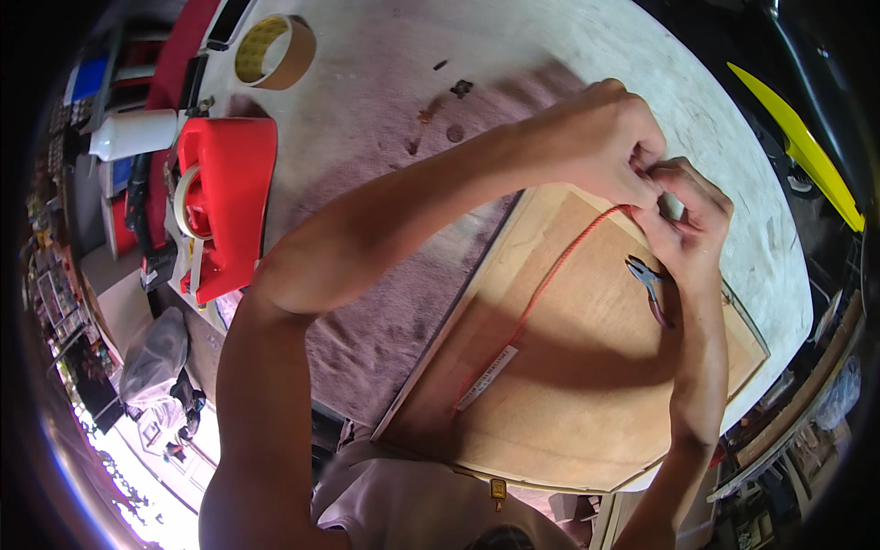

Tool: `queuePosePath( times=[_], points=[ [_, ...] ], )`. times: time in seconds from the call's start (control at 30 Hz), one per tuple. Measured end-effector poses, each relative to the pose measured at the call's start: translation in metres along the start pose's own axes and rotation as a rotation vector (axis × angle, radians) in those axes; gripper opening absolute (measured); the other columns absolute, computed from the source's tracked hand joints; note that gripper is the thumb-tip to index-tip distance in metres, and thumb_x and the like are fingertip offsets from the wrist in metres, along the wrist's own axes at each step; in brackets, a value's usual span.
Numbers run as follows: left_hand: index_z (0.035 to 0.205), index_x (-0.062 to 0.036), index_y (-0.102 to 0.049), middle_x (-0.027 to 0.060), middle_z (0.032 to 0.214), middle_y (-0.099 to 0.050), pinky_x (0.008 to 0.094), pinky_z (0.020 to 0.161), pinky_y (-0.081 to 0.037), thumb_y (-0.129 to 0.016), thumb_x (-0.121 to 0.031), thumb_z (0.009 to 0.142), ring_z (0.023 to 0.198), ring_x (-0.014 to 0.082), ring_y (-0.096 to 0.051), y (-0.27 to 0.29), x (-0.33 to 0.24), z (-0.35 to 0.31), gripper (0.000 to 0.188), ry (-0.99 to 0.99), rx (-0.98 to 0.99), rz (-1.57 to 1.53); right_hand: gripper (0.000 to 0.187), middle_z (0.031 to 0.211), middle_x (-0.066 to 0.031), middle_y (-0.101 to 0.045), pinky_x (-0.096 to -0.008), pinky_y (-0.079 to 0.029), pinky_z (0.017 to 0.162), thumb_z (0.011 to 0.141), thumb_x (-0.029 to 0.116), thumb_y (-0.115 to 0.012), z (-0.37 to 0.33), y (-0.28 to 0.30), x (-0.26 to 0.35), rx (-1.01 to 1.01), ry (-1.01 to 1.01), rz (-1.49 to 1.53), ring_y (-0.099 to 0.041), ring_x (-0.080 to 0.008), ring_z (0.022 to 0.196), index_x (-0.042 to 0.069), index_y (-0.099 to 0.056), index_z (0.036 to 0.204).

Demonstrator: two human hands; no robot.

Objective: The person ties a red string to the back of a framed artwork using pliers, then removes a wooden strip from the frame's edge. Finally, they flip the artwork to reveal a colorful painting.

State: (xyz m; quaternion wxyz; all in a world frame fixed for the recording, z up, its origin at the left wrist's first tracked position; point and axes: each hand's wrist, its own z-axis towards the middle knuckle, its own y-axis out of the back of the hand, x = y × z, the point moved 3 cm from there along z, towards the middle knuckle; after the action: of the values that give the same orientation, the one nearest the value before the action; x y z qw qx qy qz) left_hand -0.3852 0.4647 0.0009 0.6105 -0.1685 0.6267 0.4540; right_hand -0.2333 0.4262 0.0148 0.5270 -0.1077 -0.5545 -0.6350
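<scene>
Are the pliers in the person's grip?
No, the pliers lie on the wooden panel, to the right of the red cord.

Printed matter on a wooden board (587, 422) and a tape roll (299, 57).
Seen from where I stand, a narrow white label (488, 378) lies aslant on the board, near its lower left edge, and bears dark print too small to read with certainty; the roll's yellow inner wall carries faint markings, likewise illegible.
</scene>
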Motion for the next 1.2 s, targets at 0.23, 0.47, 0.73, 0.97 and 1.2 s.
queuePosePath(
  times=[0.23, 0.47, 0.73, 0.97, 1.2],
  points=[
    [0.063, -0.0031, -0.065, 0.0084, 0.055, -0.061, 0.0311, 0.050, -0.045, -0.075, -0.019, 0.060, 0.051, 0.0176, -0.059, 0.003, 0.006, -0.002, 0.019, 0.109, 0.016, -0.028, 0.011, 0.076, -0.0064, -0.066, -0.0264, -0.049, 0.057, 0.072, 0.000, -0.073, -0.010, -0.002, -0.018, -0.007, -0.150, 0.160, -0.061, -0.0169, 0.065, 0.000, -0.064, 0.079],
    [0.061, -0.0005, -0.062, 0.0107, 0.054, -0.061, 0.0298, 0.048, -0.043, -0.070, -0.012, 0.064, 0.049, 0.0169, -0.058, 0.009, -0.004, 0.003, 0.015, 0.169, -0.002, 0.138, 0.016, 0.077, -0.0068, -0.064, -0.0346, -0.049, 0.068, 0.071, 0.003, -0.072, 0.000, 0.009, 0.003, -0.047, 0.169, -0.270, -0.062, -0.0249, 0.069, 0.001, -0.066, 0.087],
    [0.060, 0.0008, -0.059, 0.0081, 0.049, -0.056, 0.0279, 0.045, -0.038, -0.070, -0.013, 0.065, 0.045, 0.0111, -0.051, 0.005, 0.004, 0.005, 0.018, 0.346, 0.014, 0.048, 0.020, 0.070, -0.0066, -0.056, -0.0365, -0.048, 0.068, 0.072, 0.013, -0.073, 0.002, 0.009, 0.011, 0.082, 0.240, -0.527, -0.061, -0.0234, 0.070, 0.003, -0.057, 0.078],
    [0.066, -0.0008, -0.057, -0.0044, 0.058, -0.050, 0.0219, 0.041, -0.028, -0.064, -0.002, 0.076, 0.050, 0.0015, -0.041, 0.003, 0.010, 0.007, 0.012, 0.397, 0.084, -0.023, 0.019, 0.069, -0.0087, -0.057, -0.0373, -0.049, 0.055, 0.071, 0.011, -0.071, 0.009, 0.007, -0.001, 0.051, 0.197, -0.372, -0.059, -0.0289, 0.060, 0.003, -0.055, 0.077],
    [0.064, 0.0000, -0.061, -0.0011, 0.054, -0.052, 0.0239, 0.045, -0.031, -0.068, -0.011, 0.070, 0.051, 0.0036, -0.043, 0.001, 0.020, 0.008, 0.014, 0.322, -0.007, -0.131, 0.010, 0.061, -0.0075, -0.055, -0.0317, -0.045, 0.048, 0.070, 0.004, -0.066, -0.001, -0.003, -0.023, -0.130, -0.007, -0.061, -0.055, -0.0201, 0.051, 0.005, -0.058, 0.075]
  ],
)
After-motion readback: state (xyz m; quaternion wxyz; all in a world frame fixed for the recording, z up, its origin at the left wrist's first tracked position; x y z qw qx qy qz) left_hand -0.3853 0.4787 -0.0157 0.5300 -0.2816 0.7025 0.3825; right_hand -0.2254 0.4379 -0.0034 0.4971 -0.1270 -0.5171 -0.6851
